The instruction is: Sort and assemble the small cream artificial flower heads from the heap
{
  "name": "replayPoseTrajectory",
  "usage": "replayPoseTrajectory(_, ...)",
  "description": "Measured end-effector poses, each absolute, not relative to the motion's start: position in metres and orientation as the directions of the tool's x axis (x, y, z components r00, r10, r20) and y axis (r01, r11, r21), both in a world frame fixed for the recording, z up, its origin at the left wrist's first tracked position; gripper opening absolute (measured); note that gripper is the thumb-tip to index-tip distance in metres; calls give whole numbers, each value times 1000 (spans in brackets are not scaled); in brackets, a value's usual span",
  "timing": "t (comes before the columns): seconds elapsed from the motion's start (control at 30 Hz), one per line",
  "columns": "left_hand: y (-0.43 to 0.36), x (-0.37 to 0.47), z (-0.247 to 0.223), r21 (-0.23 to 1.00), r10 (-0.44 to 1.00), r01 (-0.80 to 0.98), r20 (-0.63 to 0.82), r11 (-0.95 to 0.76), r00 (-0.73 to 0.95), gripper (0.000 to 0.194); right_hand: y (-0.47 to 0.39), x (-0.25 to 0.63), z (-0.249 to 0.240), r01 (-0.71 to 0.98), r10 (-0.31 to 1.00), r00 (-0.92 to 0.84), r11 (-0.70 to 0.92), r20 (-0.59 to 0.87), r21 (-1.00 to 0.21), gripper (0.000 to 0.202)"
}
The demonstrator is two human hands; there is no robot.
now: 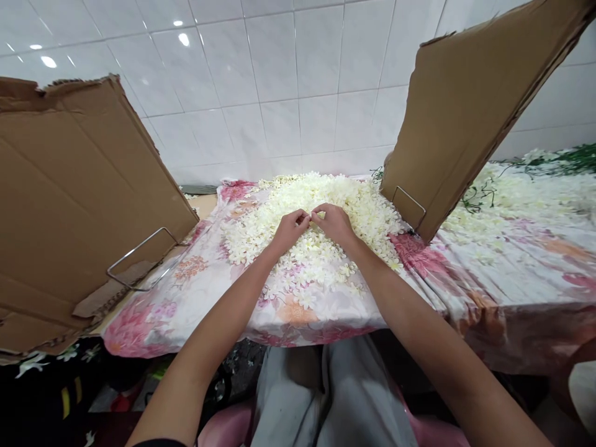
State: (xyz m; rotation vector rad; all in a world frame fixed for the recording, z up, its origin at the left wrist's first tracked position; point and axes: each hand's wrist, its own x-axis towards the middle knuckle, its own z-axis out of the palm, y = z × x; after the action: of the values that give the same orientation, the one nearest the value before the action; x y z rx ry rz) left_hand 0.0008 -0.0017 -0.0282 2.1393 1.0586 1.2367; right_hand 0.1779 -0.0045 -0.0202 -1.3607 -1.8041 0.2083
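A broad heap of small white flowers [321, 186] lies on the floral tablecloth [223, 304] in front of me. Just above its middle, my left hand [292, 227] and my right hand [333, 222] meet almost fingertip to fingertip. Thumb and fingers of each are pinched together. Whatever is between them, if anything, is too small to make out. Loose blossoms are spread below both wrists, toward the table's front edge.
Cardboard panels stand on the left [84, 205] and right [459, 105], near wire brackets [139, 257]. More white flowers [535, 198] and green stems [577, 160] lie beyond the right panel. A white tiled wall [279, 62] rises behind the table.
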Motion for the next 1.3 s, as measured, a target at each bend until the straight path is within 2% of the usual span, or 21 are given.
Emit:
replayPoseTrajectory(0.13,3,1,-32,667,782,408,538,-623,314,23,-3,179,-20,690,831,-141,472,538,-549,22)
replayPoseTrajectory(0.27,4,0,-33,676,795,420,528,-606,297,24,-7,177,-17,699,822,-138,476,553,-533,22)
replayPoseTrajectory(0.4,3,0,-31,686,804,420,517,-594,293,26,-9,176,-15,698,837,-105,447,537,-559,22)
replayPoseTrajectory(0.67,1,1,-31,684,803,422,523,-596,286,30,1,179,-21,591,792,-32,507,609,-628,24)
replayPoseTrajectory(0.87,1,1,-33,693,815,429,509,-580,278,28,9,181,-28,528,827,-41,494,560,-691,31)
replayPoseTrajectory(1.07,2,0,-35,640,799,483,526,-598,292,24,19,186,-34,448,803,-64,553,592,-702,27)
replayPoseTrajectory(1.3,1,-1,-34,635,809,505,501,-585,308,26,20,187,-35,381,816,-102,560,569,-736,32)
